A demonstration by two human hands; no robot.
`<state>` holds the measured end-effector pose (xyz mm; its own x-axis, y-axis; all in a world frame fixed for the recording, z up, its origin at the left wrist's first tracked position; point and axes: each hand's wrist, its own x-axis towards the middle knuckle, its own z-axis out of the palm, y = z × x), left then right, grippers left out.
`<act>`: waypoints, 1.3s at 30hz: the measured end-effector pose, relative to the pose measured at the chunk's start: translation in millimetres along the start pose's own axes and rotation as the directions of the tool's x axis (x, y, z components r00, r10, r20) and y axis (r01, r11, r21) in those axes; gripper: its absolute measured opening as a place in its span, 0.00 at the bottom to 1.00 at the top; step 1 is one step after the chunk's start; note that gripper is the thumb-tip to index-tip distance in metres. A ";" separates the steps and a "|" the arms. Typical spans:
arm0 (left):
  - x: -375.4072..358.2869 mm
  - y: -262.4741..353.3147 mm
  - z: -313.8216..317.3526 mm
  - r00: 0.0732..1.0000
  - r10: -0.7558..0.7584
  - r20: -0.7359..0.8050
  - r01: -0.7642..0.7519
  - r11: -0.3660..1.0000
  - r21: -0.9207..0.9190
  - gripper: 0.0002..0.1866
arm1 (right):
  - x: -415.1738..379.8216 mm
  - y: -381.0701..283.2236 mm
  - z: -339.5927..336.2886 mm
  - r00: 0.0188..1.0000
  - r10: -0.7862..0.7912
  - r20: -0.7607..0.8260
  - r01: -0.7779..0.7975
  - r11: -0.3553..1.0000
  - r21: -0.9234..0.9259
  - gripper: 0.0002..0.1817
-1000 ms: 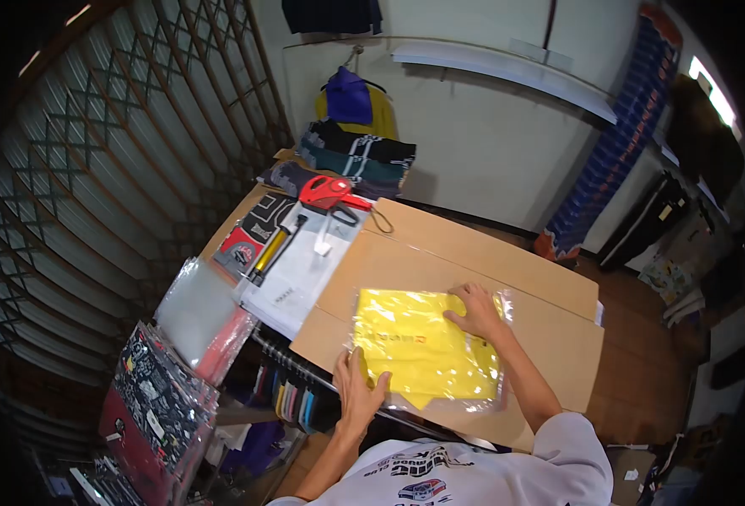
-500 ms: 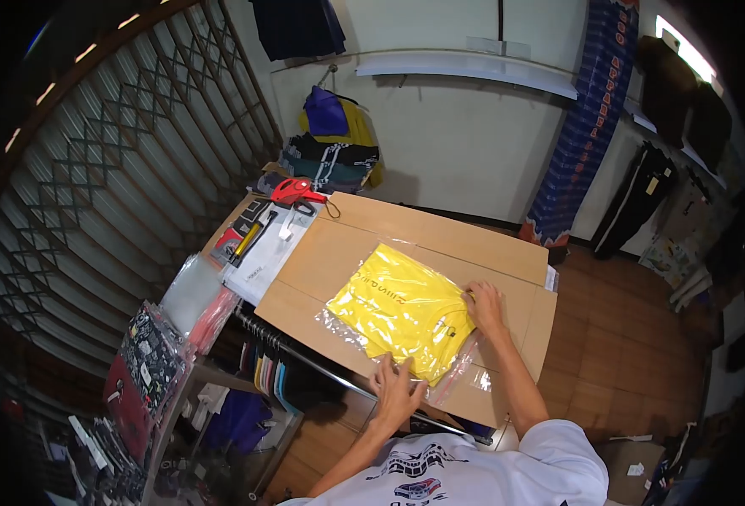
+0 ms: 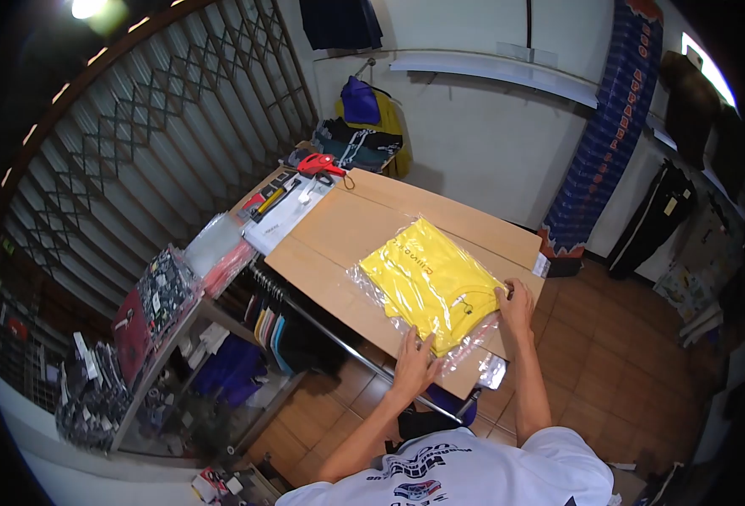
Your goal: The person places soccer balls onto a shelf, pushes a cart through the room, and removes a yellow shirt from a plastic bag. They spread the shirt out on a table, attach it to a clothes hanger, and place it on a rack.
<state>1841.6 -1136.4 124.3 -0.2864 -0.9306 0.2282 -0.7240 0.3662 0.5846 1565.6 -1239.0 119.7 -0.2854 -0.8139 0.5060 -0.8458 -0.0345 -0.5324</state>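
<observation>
Yellow shirt (image 3: 427, 278): folded and lying inside a clear plastic bag (image 3: 465, 354), resting on the cardboard sheet (image 3: 339, 236) that is covering the table, toward its near right end.
Left hand (image 3: 412, 368): pressing flat, fingers spread, on the bag's near edge, holding nothing.
Right hand (image 3: 516, 304): resting on the bag's right corner, fingers curled at the plastic; whether it is pinching the bag I cannot tell.
Far end of the cardboard: a red tool (image 3: 318, 164) is lying beside a white packet (image 3: 286, 215).
Left of the table: bagged garments (image 3: 157, 291) are sitting on a lower shelf.
Wall behind: dark folded clothes (image 3: 357, 145) are sitting stacked.
</observation>
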 end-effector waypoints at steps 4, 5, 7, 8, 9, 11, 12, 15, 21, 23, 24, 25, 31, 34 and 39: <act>-22.1 19.9 17.2 0.996 -0.067 -0.061 0.060 0.992 -0.108 0.26 | -5.2 16.6 -17.7 0.968 0.157 0.195 -0.205 0.944 0.260 0.20; -24.9 23.9 21.4 0.993 -0.088 -0.073 0.078 0.988 -0.132 0.26 | -3.6 18.2 -22.6 0.960 0.158 0.230 -0.227 0.921 0.316 0.22; -30.8 34.5 28.0 0.992 -0.097 -0.083 0.084 0.985 -0.148 0.25 | -4.2 32.2 -17.5 0.975 0.119 0.187 -0.177 0.926 0.333 0.23; -32.1 39.8 31.8 0.989 -0.079 -0.123 0.068 0.994 -0.087 0.26 | -4.1 36.2 -17.1 0.972 0.138 0.188 -0.194 0.924 0.329 0.23; -32.2 46.6 35.6 0.985 -0.058 -0.164 0.054 0.998 -0.027 0.27 | -2.4 39.3 -17.5 0.970 0.155 0.189 -0.211 0.922 0.326 0.23; -29.4 68.1 35.8 0.984 -0.079 -0.162 0.074 0.997 -0.036 0.28 | 0.6 43.9 -18.3 0.966 0.173 0.192 -0.227 0.923 0.311 0.23; -27.0 78.4 36.8 0.982 -0.110 -0.154 0.115 0.993 0.027 0.29 | 1.5 46.3 -19.5 0.962 0.184 0.202 -0.244 0.911 0.333 0.22; -18.1 87.8 52.5 0.982 -0.129 -0.135 0.139 0.988 0.070 0.28 | 6.1 53.4 -25.5 0.960 0.195 0.199 -0.254 0.908 0.333 0.21; 11.0 100.2 80.6 0.979 -0.146 -0.144 0.169 0.971 0.168 0.29 | 21.3 83.2 -19.0 0.908 0.332 0.256 -0.419 0.702 0.575 0.19; 21.3 112.8 84.7 0.975 -0.168 -0.142 0.191 0.968 0.161 0.30 | 26.7 97.7 -9.5 0.885 0.349 0.309 -0.465 0.620 0.632 0.19; 28.3 124.9 82.7 0.967 -0.221 -0.128 0.243 0.950 0.194 0.31 | 29.3 106.5 -4.6 0.859 0.362 0.361 -0.508 0.528 0.680 0.19; 36.6 134.6 82.6 0.955 -0.272 -0.118 0.293 0.928 0.229 0.32 | 30.9 105.1 -10.0 0.860 0.357 0.366 -0.509 0.531 0.678 0.19; 85.0 150.1 119.0 0.939 -0.092 -0.331 0.194 0.937 0.290 0.22 | 27.0 96.9 -35.0 0.663 0.179 0.727 -0.741 0.297 0.603 0.14; 104.3 149.8 133.4 0.915 0.017 -0.403 0.041 0.990 0.136 0.08 | 30.7 94.6 -41.4 0.612 0.143 0.778 -0.780 0.273 0.563 0.13; 122.3 157.2 137.9 0.920 -0.061 -0.387 0.113 0.987 0.113 0.07 | 38.7 99.6 -44.0 0.535 0.039 0.844 -0.825 0.241 0.512 0.13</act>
<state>1606.3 -1192.3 136.7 0.0230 -0.8793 0.4756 -0.8180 0.2570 0.5147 1450.5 -1248.4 116.1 0.1943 -0.9263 -0.3228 0.2626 0.3662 -0.8927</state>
